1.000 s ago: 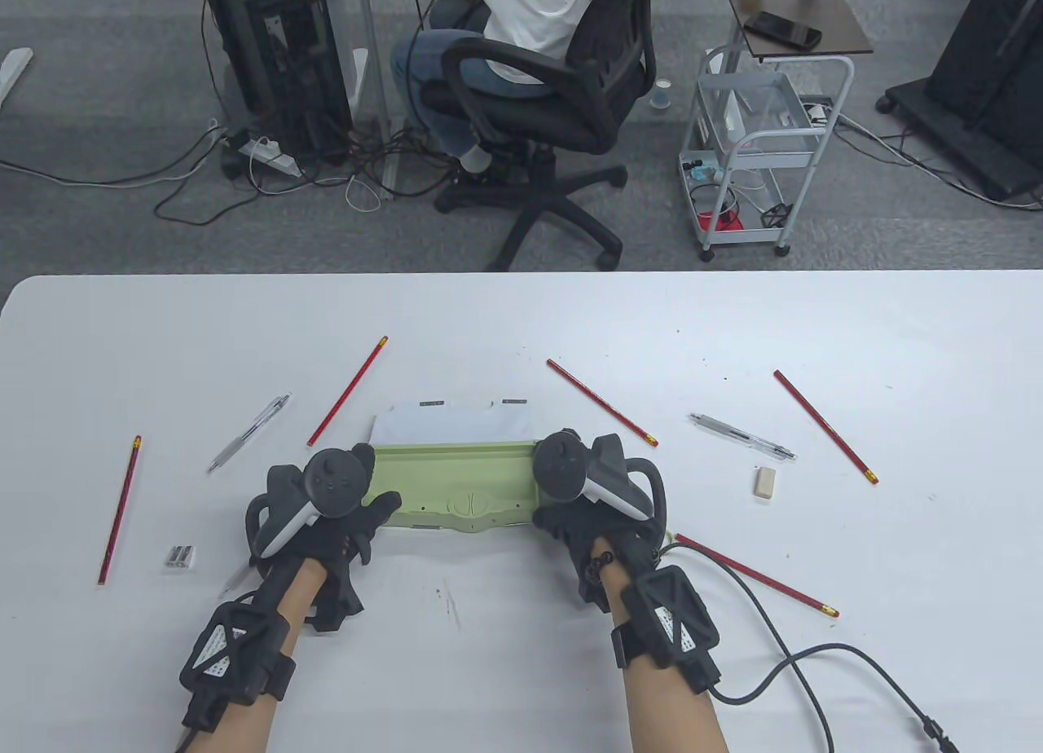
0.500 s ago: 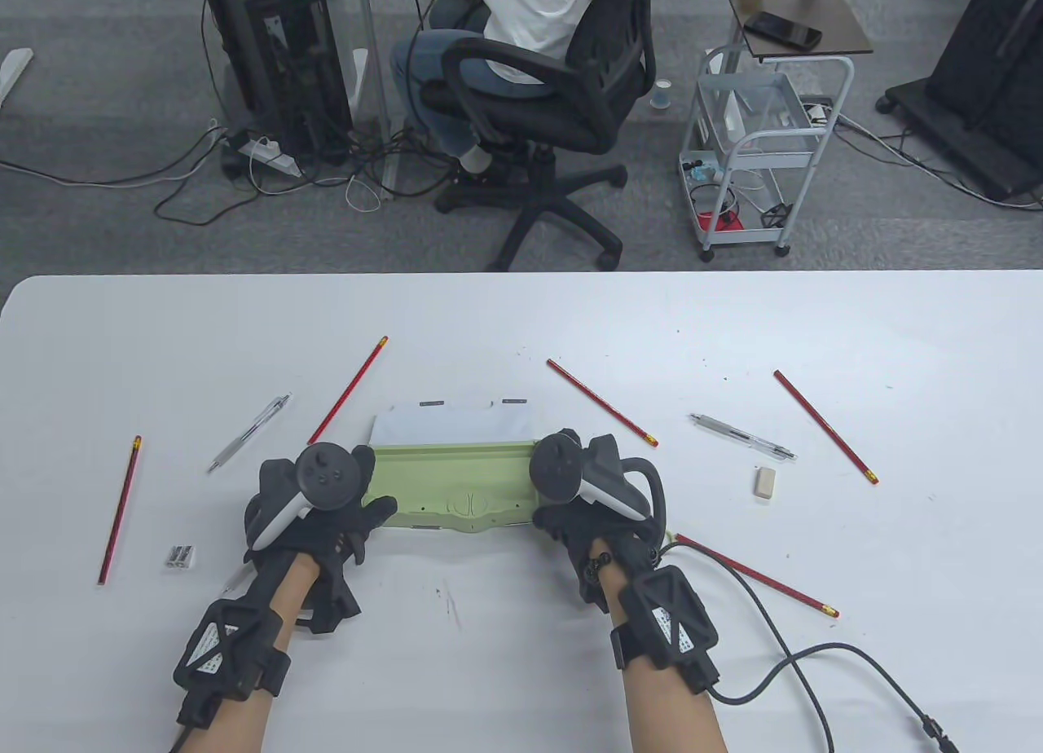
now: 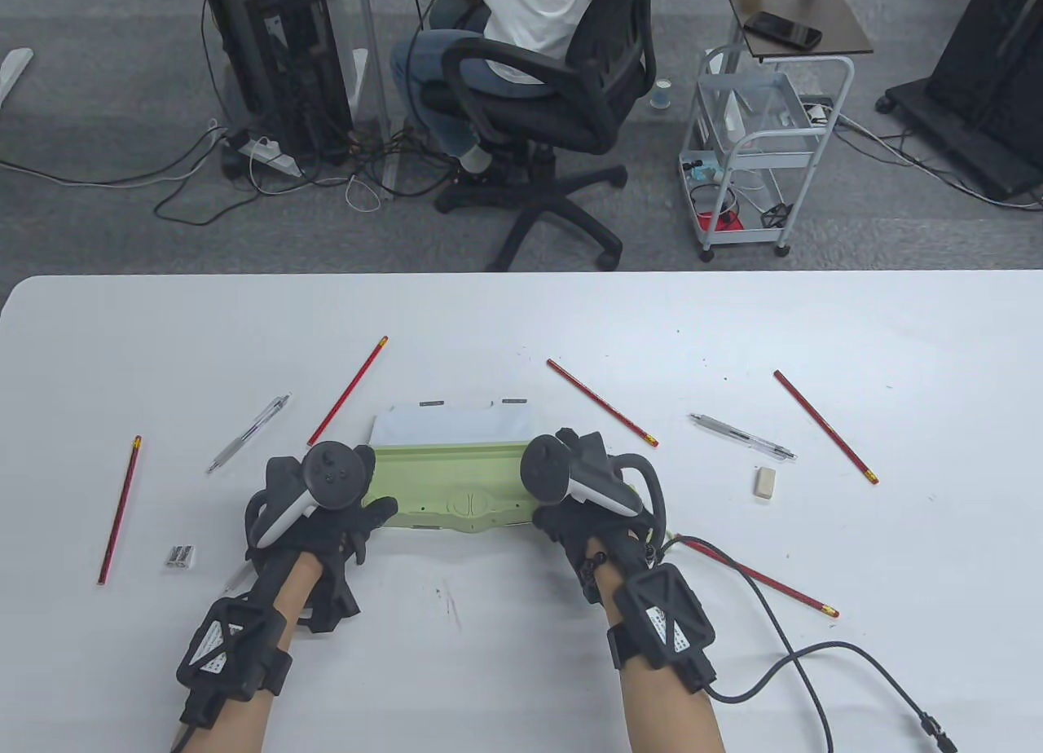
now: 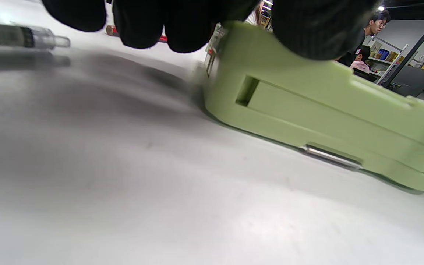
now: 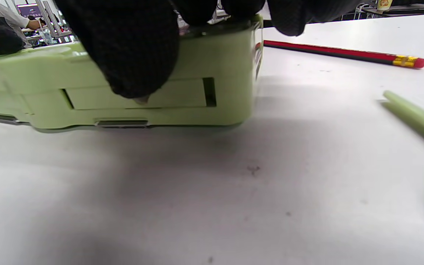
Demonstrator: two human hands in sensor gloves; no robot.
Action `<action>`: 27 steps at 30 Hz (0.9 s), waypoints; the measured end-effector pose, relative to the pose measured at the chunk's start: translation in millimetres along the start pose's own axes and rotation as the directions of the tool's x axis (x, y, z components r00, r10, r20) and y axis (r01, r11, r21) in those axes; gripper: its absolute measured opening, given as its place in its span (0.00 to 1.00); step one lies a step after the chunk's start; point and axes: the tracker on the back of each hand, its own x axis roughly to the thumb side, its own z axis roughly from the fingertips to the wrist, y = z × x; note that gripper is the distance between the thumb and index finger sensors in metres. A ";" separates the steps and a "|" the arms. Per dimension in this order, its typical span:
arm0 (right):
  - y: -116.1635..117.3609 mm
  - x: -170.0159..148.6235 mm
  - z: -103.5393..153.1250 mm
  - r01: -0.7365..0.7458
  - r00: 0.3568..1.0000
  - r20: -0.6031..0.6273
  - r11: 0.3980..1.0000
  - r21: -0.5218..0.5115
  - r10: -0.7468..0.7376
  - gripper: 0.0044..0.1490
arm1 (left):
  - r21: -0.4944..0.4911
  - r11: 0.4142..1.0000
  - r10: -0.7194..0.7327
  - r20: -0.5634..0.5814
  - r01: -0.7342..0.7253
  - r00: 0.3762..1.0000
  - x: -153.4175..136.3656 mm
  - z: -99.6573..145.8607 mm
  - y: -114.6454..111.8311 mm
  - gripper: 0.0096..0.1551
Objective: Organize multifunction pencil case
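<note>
Gripping the green pencil case (image 3: 452,488) at both ends: left hand (image 3: 326,508) on its left end, right hand (image 3: 574,500) on its right end. Wrist views show each thumb (image 4: 315,29) pressed on the near side wall and the other fingers (image 4: 149,25) curled over the top toward the far side, so both hands are clamped on it, neither is free. Likely reason: a two-ended hold keeps the case from sliding while the lid or a side panel gets worked. Which one, I can't tell.

Case sits flat on the table (image 3: 521,671), central, somewhat nearer the near edge than the far one, long axis parallel to that edge. A white flap or tray (image 3: 452,423) sticks out behind it on the far side; looks like part of the case, can't confirm.

Stationery is spread either side, all outside the case, so by my read packing hasn't started:
- left half: red pencil (image 3: 120,510) near the left edge, metal sharpener (image 3: 180,557) beside it, clear pen (image 3: 248,432), another red pencil (image 3: 348,390) toward the middle
- right half: red pencil (image 3: 601,402), clear pen (image 3: 741,436), eraser (image 3: 764,483), red pencil (image 3: 825,425) furthest right, one more red pencil (image 3: 766,580) just beside the right wrist, under the glove cable (image 3: 782,663)

Everything looks within reach once a hand lets go.
</note>
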 end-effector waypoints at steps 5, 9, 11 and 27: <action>-4.3 -0.2 0.4 -0.014 1.000 0.003 1.000 0.016 0.014 0.55 | -0.004 1.000 -0.010 0.000 0.010 1.000 0.9 -0.5 0.6 0.49; -20.6 -5.0 7.8 -0.033 0.999 -0.001 0.999 0.001 0.033 0.54 | -0.005 1.000 -0.003 0.000 0.003 1.000 1.1 -0.5 0.5 0.49; -32.1 -10.9 13.2 -0.055 0.998 -0.014 0.998 -0.021 0.055 0.53 | -0.006 1.000 0.000 0.000 0.000 1.000 1.2 -0.6 0.5 0.49; -85.4 -124.0 46.8 -0.218 0.937 -0.309 0.965 -0.145 0.166 0.43 | -0.012 1.000 -0.028 -0.011 0.028 1.000 3.6 -0.7 1.0 0.50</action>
